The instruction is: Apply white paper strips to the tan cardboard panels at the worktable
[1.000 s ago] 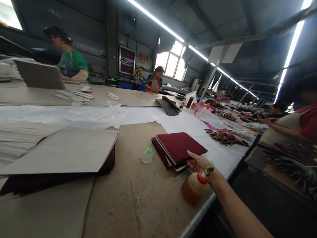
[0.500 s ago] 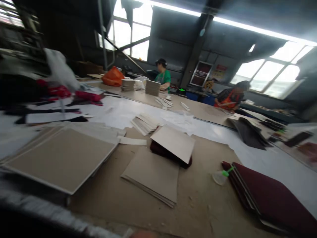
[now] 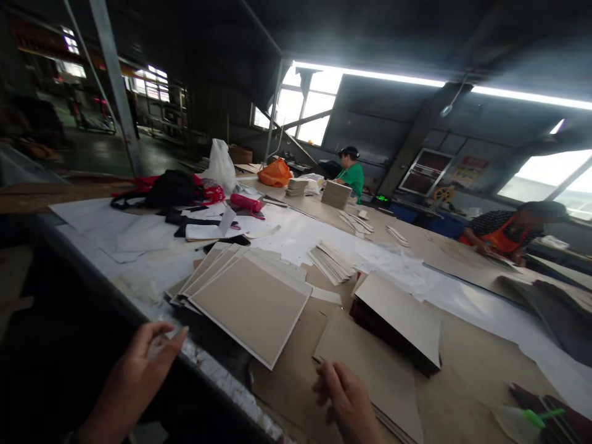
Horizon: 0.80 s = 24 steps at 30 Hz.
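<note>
My left hand point(image 3: 141, 373) is just off the table edge at the lower left, thumb and fingers apart, holding nothing. Close by lies a fanned stack of white-edged grey-brown boards point(image 3: 252, 302). My right hand point(image 3: 345, 394) hovers over or touches the near corner of a cardboard sheet stack point(image 3: 365, 351); contact is unclear. Its fingers are loosely bent and apart, with nothing visible in them. Behind that stack, a pale board point(image 3: 402, 314) rests tilted on dark red pieces. A clear bottle with a green nozzle point(image 3: 531, 419) is at the lower right beside dark red covers point(image 3: 576, 422).
Cardboard strips point(image 3: 330, 262) lie mid-table. Farther left are a black bag point(image 3: 171, 188), a pink pouch point(image 3: 246, 203) and an orange bag point(image 3: 276, 172). A person in green point(image 3: 354, 179) and a person with an orange apron point(image 3: 502, 237) are across the table.
The view has swung left and shows more of the table's left side. Both my hands have come into view at the bottom.
</note>
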{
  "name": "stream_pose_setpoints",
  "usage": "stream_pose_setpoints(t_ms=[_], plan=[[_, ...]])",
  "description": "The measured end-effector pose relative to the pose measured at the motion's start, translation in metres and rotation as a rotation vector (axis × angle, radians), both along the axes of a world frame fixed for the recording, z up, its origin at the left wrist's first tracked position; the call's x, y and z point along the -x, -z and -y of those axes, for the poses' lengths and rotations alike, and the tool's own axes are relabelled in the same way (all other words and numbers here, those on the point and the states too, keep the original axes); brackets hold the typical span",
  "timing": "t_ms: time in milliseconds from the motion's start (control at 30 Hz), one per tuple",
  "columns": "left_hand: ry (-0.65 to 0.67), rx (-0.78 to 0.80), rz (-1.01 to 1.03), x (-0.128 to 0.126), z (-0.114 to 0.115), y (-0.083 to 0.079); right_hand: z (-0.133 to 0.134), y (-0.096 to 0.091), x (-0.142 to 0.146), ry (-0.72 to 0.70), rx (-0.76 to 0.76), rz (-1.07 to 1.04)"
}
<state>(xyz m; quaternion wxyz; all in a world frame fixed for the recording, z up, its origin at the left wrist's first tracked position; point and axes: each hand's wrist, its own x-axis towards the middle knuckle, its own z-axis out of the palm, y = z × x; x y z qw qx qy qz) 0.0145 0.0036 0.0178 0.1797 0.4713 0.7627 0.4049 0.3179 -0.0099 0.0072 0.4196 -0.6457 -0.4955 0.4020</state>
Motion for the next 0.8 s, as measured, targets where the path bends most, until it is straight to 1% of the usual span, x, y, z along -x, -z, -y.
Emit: stream_pose_setpoints(t_ms=[67, 133, 200, 267, 300, 367, 433, 500, 600, 667, 733, 800], plan=[[-0.020, -0.006, -0.010, 0.026, -0.022, -0.004, -0.026, -0.001, 0.032, -0.025, -0.035, 0.019], [0.017, -0.019, -0.014, 0.040, -0.040, -0.005, -0.043, -0.002, 0.050, -0.044, -0.084, 0.164], [0.105, -0.032, -0.017, 0.045, -0.052, -0.003, -0.054, -0.003, 0.056, -0.030, -0.109, 0.345], [0.215, -0.052, -0.013, 0.044, -0.059, 0.001, -0.059, -0.001, 0.059, 0.004, -0.084, 0.427], [0.261, -0.063, -0.011, 0.042, -0.060, 0.004, -0.061, 0.001, 0.061, 0.019, -0.060, 0.414], [0.310, -0.077, -0.005, 0.038, -0.062, 0.010, -0.064, 0.006, 0.065, 0.044, 0.002, 0.313], [0.317, -0.084, 0.002, 0.035, -0.061, 0.015, -0.066, 0.010, 0.069, 0.071, 0.035, 0.210], [0.319, -0.091, 0.013, 0.033, -0.062, 0.018, -0.068, 0.014, 0.074, 0.088, 0.024, 0.170], [0.314, -0.086, 0.028, 0.033, -0.062, 0.019, -0.070, 0.016, 0.077, 0.107, -0.033, 0.177], [0.309, -0.074, 0.035, 0.034, -0.062, 0.018, -0.070, 0.013, 0.078, 0.125, -0.069, 0.203], [0.312, -0.052, 0.046, 0.034, -0.061, 0.016, -0.068, 0.007, 0.079, 0.128, -0.092, 0.260], [0.321, -0.012, 0.072, 0.033, -0.059, 0.017, -0.063, -0.002, 0.082, 0.125, -0.080, 0.364]])
